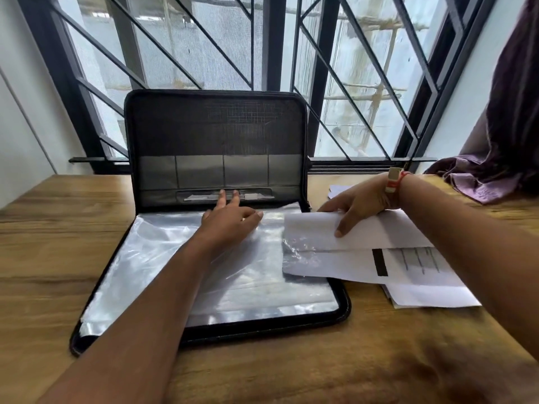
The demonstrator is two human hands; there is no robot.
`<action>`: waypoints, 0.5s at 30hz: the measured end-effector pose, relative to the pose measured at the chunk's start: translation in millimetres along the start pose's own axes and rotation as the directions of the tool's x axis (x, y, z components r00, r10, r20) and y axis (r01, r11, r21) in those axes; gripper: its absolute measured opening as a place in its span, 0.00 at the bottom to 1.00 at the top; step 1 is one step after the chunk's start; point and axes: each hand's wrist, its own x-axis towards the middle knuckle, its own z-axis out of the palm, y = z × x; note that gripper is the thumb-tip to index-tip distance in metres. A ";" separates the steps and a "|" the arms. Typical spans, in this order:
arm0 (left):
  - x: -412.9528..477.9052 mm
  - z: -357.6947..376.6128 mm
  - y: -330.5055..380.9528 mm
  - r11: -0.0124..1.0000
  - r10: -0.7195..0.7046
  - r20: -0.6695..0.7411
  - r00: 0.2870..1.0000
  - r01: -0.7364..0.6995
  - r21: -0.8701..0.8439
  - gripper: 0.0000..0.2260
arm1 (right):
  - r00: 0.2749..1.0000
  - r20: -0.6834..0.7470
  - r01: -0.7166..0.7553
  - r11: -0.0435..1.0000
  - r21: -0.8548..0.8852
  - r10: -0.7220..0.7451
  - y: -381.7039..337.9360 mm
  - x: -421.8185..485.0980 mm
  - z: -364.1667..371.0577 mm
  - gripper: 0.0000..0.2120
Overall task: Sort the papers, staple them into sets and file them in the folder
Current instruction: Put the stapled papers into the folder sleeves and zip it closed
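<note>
Black folder (215, 135) open, left hand (230, 223) flat, fingers straight, on plastic sleeve (145, 258), right hand (358, 202) pinching papers (309, 228)

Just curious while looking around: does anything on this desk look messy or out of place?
Mildly. The clear plastic sleeves in the open black folder are crumpled near the right hand, which grips loose papers; these lie fanned askew over the folder's right edge. A purple curtain spills onto the wooden table.
</note>
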 end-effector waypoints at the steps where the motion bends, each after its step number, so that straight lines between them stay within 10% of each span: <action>1: -0.1 -0.5 0.1 1.000 -0.001 0.009 1.000 0.001 0.005 0.19 | 1.000 0.012 0.016 0.999 -0.040 -0.015 -6.7 -2.6 2.4 0.22; 10: -3.1 -1.5 0.2 1.000 0.014 0.056 0.998 -0.015 0.006 0.18 | 0.980 -0.166 0.030 0.913 -0.408 -0.107 -34.8 1.7 27.8 0.28; 15: -3.8 0.1 -1.8 1.000 0.018 0.046 0.999 -0.018 0.008 0.21 | 0.962 -0.203 0.110 0.941 -0.319 -0.181 -23.9 2.3 36.4 0.28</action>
